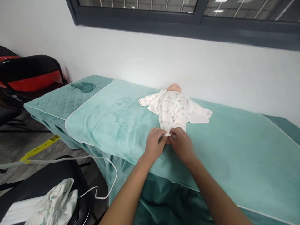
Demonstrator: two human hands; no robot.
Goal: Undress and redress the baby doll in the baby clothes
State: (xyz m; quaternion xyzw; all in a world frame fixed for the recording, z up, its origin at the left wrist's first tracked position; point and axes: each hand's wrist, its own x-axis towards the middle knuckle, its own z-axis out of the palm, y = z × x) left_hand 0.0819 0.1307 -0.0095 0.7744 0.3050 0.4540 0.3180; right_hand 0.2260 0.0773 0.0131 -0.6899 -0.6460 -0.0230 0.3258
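Note:
A baby doll (174,87) lies on its back on the green bed cover, its head toward the wall. It is dressed in a white printed baby garment (172,107), with one sleeve spread to the left and a plain white flap spread to the right. At the garment's lower edge, my left hand (154,142) pinches the white cloth between thumb and fingers. Close beside it, my right hand (181,143) pinches the same hem from the right. A bit of the doll's skin-coloured lower part shows between my hands; the rest there is hidden.
The green bed cover (105,115) spreads over a long massage bed with a face hole (83,87) at its left end. A white wall (140,59) runs behind it. Front left, a black chair (70,168) holds folded cloth (55,203), with a white cable (114,175) beside it.

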